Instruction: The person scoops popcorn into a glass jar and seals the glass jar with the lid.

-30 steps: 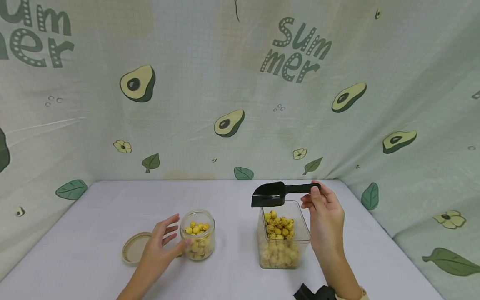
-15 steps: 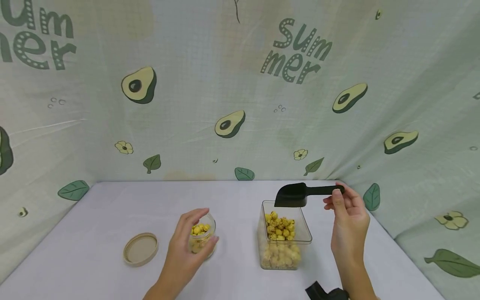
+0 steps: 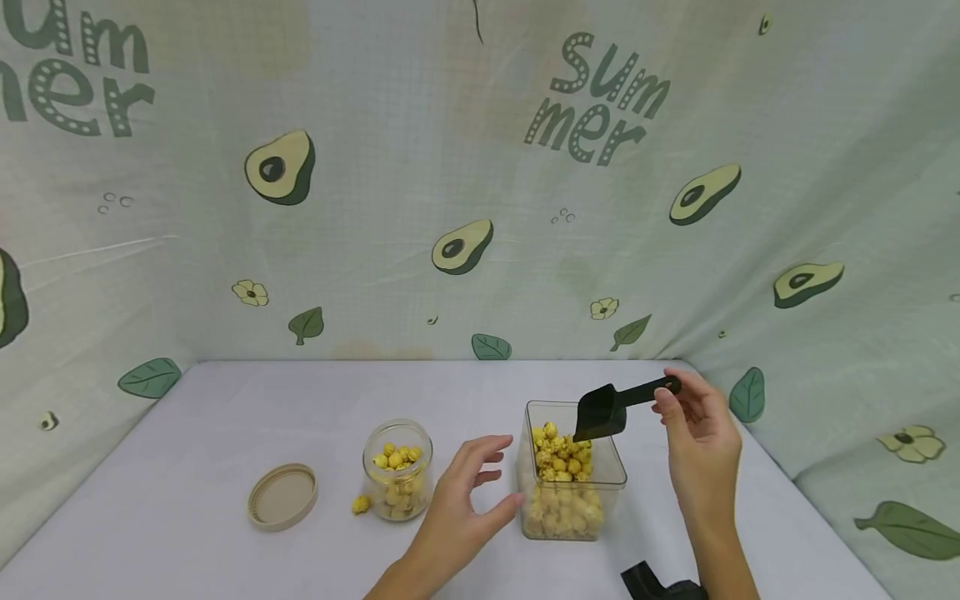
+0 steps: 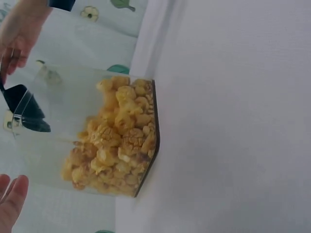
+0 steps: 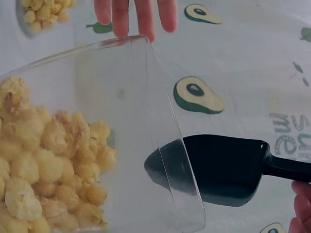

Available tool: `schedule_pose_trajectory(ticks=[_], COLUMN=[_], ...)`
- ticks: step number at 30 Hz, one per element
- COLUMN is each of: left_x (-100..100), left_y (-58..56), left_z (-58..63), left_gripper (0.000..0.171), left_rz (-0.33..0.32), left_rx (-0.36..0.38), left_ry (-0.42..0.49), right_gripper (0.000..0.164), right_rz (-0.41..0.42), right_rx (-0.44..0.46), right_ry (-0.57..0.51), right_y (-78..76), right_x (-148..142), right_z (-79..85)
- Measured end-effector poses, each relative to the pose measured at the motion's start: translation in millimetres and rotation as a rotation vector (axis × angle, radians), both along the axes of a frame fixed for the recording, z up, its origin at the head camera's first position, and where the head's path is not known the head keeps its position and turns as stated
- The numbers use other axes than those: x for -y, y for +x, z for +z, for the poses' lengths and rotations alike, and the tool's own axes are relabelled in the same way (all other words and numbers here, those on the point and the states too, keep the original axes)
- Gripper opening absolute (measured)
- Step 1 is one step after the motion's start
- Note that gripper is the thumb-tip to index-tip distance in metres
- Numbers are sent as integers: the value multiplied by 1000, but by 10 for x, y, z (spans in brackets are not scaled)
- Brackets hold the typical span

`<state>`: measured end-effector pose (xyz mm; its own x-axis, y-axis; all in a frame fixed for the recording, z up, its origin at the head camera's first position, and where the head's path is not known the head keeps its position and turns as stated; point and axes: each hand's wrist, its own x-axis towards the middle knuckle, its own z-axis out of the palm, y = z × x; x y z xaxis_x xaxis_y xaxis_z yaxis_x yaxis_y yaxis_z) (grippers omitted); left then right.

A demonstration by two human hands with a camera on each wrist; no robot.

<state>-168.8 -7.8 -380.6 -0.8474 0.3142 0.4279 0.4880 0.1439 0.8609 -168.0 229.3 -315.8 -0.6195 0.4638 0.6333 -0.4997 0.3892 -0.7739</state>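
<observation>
My right hand (image 3: 697, 446) pinches the handle end of a black scoop (image 3: 602, 412). The scoop tilts downward over the clear square container (image 3: 558, 407), its tip inside the open top in the right wrist view. Yellow popcorn (image 4: 112, 141) fills the container's lower part. My left hand (image 3: 467, 508) is beside the container's left wall, fingers spread and slightly bent, thumb apart, holding nothing. In the right wrist view its fingertips (image 5: 129, 17) come right at the container's rim. Further left stands an uncovered glass jar (image 3: 399, 471) with popcorn inside.
A beige round lid (image 3: 282, 497) lies on the white table (image 3: 187, 467) left of the jar. One loose popcorn piece (image 3: 361, 504) sits beside the jar's base. Behind the table hangs a printed cloth (image 3: 360, 167).
My left hand has moved right, from the jar to the container's left side. The right hand has shifted right with the scoop, which now tips down into the container's opening.
</observation>
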Motion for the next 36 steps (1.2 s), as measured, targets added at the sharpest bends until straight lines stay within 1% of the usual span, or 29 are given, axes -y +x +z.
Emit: schedule_pose_trajectory(ticks=[3,5,8,12,14,17,24,32,36], left_x=[-79,-118,-164,-207,-225,-248,-283,-289,-288], left_y=[-34,-52,-77,-104,-114,-123,-140,-149,-153], left_z=[-19,-36,-63,-86,-94,-101,-98,-86,-80], left_gripper=[51,52,53,55,56,56,57,57,56], left_rz=[-47,-67,-80,-81,-81,-81,-93,-106,-111], left_rx=[32,57,98,165,194,221,238,248,248], left_ry=[27,48,69,67,70,77,80,80,79], right_gripper=[31,33,34,32,32,32,34,40,43], right_rz=[-60,-90,-120,-116,-110,-115,-144,-150,-148], right_rx=[-2,-26,-66,-142,-155,-155,-170,-132,-114], right_ry=[186,293,408,528,578,635,743,832,839], right_y=[19,18,0,-40,-52,-57,-62,-75,-78], right_x=[-3,3,27,71,90,114,138,155,166], right_z=[-22,-44,-74,-105,-124,-144,-154,-189,-197])
